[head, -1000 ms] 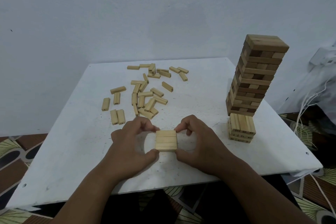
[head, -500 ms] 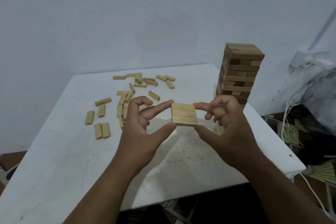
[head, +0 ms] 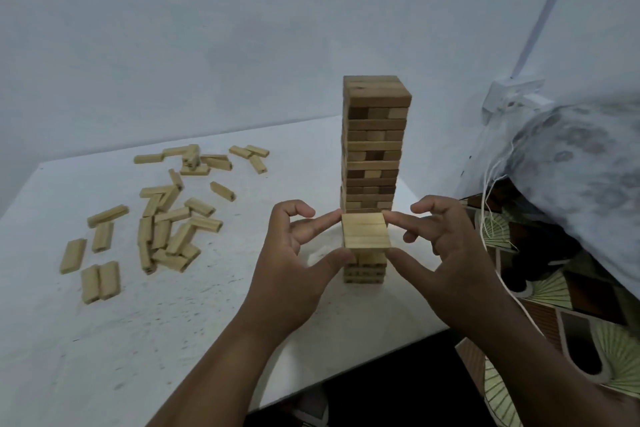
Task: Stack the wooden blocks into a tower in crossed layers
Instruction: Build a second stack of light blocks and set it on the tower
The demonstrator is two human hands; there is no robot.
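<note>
a flat layer of three blocks (head: 365,230) sits level between both hands, just above the short stack (head: 364,269) on the white table (head: 104,340). the left hand (head: 294,270) pinches its left edge with forefinger and thumb; the right hand (head: 446,253) pinches the right edge the same way, other fingers curled. the tall tower (head: 375,146) stands just behind. loose blocks (head: 166,218) lie scattered well to the left.
</note>
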